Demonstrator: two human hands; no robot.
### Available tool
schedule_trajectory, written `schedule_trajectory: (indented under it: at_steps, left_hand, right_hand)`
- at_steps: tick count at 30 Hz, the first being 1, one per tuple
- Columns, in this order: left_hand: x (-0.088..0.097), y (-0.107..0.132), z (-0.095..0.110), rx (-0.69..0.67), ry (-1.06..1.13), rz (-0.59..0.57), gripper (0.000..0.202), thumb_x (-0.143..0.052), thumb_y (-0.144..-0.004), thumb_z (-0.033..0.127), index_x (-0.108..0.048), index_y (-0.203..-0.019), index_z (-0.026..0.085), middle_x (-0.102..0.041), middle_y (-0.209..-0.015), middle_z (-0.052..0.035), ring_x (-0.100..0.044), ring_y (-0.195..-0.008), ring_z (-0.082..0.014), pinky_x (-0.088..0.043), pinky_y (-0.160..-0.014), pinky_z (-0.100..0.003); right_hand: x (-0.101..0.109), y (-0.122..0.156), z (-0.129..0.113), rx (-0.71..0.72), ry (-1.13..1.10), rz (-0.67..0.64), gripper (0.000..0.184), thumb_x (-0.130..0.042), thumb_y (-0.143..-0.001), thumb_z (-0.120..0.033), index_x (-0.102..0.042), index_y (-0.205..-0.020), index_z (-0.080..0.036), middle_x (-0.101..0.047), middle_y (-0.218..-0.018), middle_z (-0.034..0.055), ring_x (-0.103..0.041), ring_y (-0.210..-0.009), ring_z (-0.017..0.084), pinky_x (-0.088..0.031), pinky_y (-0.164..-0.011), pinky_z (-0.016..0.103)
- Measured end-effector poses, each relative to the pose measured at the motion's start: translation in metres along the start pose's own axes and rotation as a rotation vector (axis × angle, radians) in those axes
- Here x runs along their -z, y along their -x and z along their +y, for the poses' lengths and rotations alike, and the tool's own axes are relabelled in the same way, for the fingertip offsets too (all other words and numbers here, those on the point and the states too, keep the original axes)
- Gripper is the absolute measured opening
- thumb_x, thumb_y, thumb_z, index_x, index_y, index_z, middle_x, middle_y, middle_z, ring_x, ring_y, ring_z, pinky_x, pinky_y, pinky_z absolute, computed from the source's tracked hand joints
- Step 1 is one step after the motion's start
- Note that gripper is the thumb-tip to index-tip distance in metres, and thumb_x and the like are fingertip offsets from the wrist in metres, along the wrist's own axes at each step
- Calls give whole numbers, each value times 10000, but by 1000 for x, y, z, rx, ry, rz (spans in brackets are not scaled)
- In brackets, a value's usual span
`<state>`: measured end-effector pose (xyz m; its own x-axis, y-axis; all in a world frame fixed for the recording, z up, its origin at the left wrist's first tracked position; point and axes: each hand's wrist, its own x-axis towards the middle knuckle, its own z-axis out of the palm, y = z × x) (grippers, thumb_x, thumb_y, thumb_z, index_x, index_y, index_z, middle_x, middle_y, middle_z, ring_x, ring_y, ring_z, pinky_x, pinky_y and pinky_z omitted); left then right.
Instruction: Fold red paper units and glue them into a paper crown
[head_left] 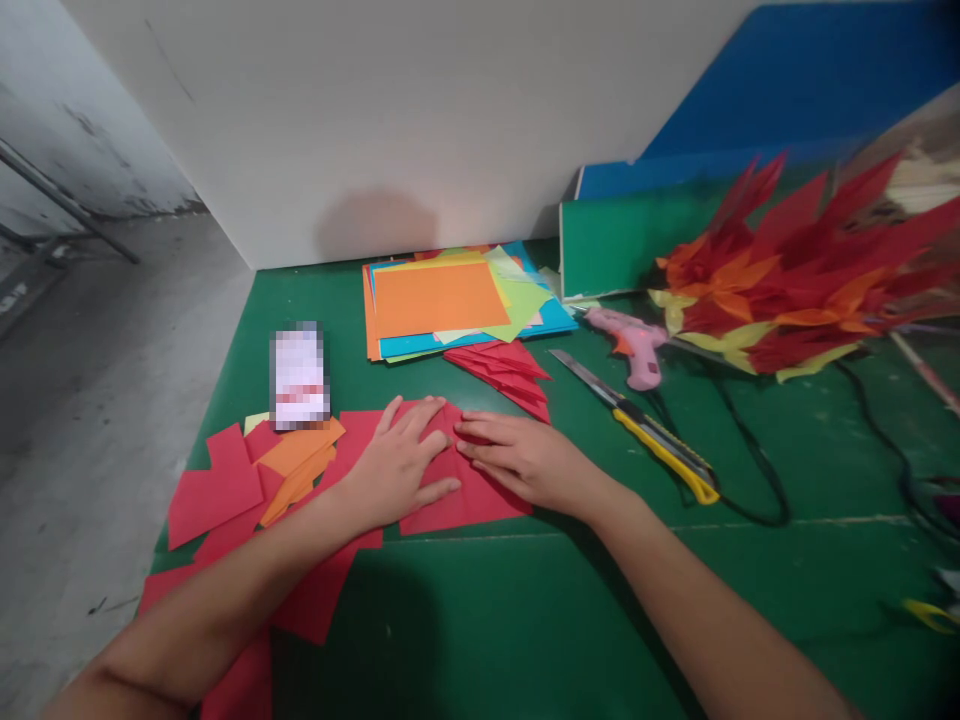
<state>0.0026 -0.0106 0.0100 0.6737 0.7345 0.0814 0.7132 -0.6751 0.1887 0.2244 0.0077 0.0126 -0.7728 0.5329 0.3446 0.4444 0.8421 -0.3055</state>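
A red sheet of paper [469, 505] lies flat on the green table with a crease line running down it. My left hand [405, 460] rests on its left part, fingers spread and pressing down. From the right, my right hand [517, 455] lies flat on the same sheet, fingers stretched out, the tips close to the left hand's fingers at the crease. Beyond the sheet sits a bundle of folded red paper pieces [510, 372]. More cut red paper [214, 500] and folded orange pieces [300, 470] lie under and beside my left forearm.
Coloured sheets [442, 300] are stacked at the back, before a white board [420, 120]. A blurred phone [300, 380] lies left. To the right are a yellow box cutter [660, 440], a pink glue gun [637, 345] with its cord, and a red-orange paper flower arrangement [795, 270].
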Motion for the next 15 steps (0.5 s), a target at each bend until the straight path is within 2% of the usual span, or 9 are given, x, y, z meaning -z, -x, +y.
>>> schedule_trajectory:
  at_steps: [6, 12, 15]
  left_hand:
    - [-2, 0, -1, -15, 3, 0, 459, -491, -892, 501, -520, -1184, 148, -338, -1486, -189, -319, -1378, -300, -269, -1106, -554]
    - [-4, 0, 0, -13, 5, 7, 444, -504, -886, 501, -544, -1123, 128, -347, -1479, -208, -311, -1383, -317, -258, -1109, -561]
    - [-5, 1, 0, -7, -6, 6, 487, -484, -893, 515, -519, -1192, 132, -333, -1488, -202, -302, -1389, -314, -243, -1112, -565]
  right_hand:
    - [-2, 1, 2, 7, -54, -9, 293, -476, -920, -136, -667, -1143, -139, -679, -1166, 96, -570, -1187, 230, -520, -976, 391]
    - [-3, 2, 4, 11, -64, -18, 304, -480, -920, -135, -655, -1168, -159, -678, -1169, 81, -558, -1200, 220, -518, -981, 381]
    - [-3, 3, 5, 15, -57, -25, 300, -481, -921, -135, -656, -1164, -142, -671, -1179, 82, -552, -1207, 227, -516, -984, 382]
